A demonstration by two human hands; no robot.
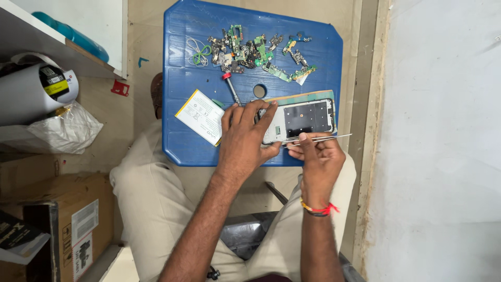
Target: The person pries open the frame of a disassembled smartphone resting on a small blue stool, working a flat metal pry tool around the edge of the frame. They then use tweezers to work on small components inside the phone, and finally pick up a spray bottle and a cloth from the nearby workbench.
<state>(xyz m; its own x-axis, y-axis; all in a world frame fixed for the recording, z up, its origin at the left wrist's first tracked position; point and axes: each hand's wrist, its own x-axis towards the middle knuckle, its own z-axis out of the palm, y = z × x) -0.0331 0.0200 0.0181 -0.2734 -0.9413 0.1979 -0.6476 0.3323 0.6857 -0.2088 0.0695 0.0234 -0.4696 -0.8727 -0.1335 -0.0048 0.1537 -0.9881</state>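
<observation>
Head view: opened phone (300, 120) under both hands, circuit boards (255, 52) beyond.

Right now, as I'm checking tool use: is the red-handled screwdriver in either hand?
No, the screwdriver lies on the blue table; the right hand holds tweezers.

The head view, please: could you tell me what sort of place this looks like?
Probably a small phone repair spot: an opened phone on a blue plastic stool, a heap of circuit boards, and tweezers in the right hand.

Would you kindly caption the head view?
Left hand steadies an opened phone; right hand holds tweezers on blue stool.
</observation>
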